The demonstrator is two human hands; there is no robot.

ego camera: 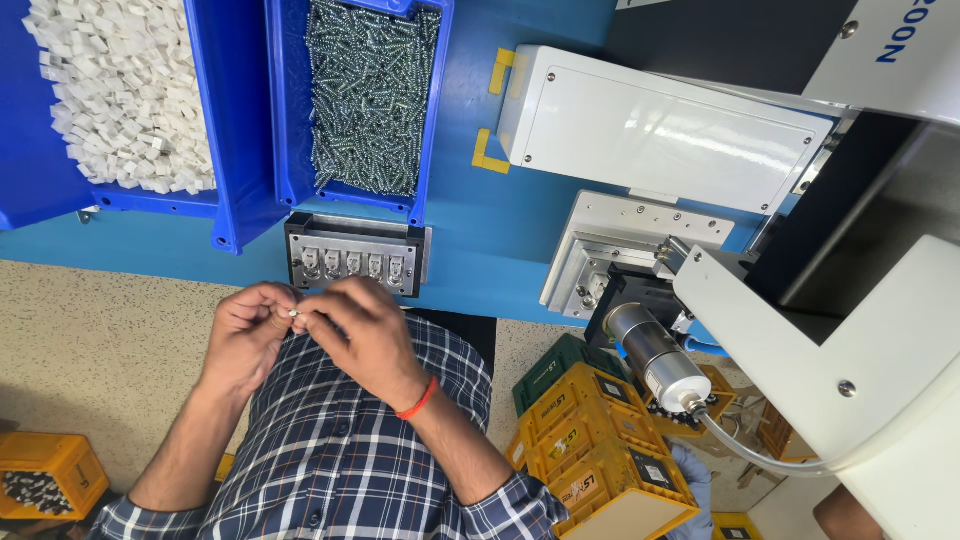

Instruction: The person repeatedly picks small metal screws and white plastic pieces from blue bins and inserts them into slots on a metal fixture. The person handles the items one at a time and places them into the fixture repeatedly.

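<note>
My left hand (pixel 243 335) and my right hand (pixel 362 335) meet just below a grey metal fixture (pixel 353 255) with a row of small slots, each holding a small part. Between the fingertips of both hands I pinch a tiny white piece with a screw (pixel 294 313). A red band circles my right wrist. Above the fixture stands a blue bin of silver screws (pixel 368 95). To its left is a blue bin of small white plastic pieces (pixel 120 90).
A white machine housing (pixel 650 125) and a metal block (pixel 620 250) sit on the blue bench (pixel 480 230) at the right. A silver cylinder motor (pixel 660 360) hangs under a white arm (pixel 850 370). Yellow crates (pixel 600 460) and a yellow box (pixel 45 475) stand on the floor.
</note>
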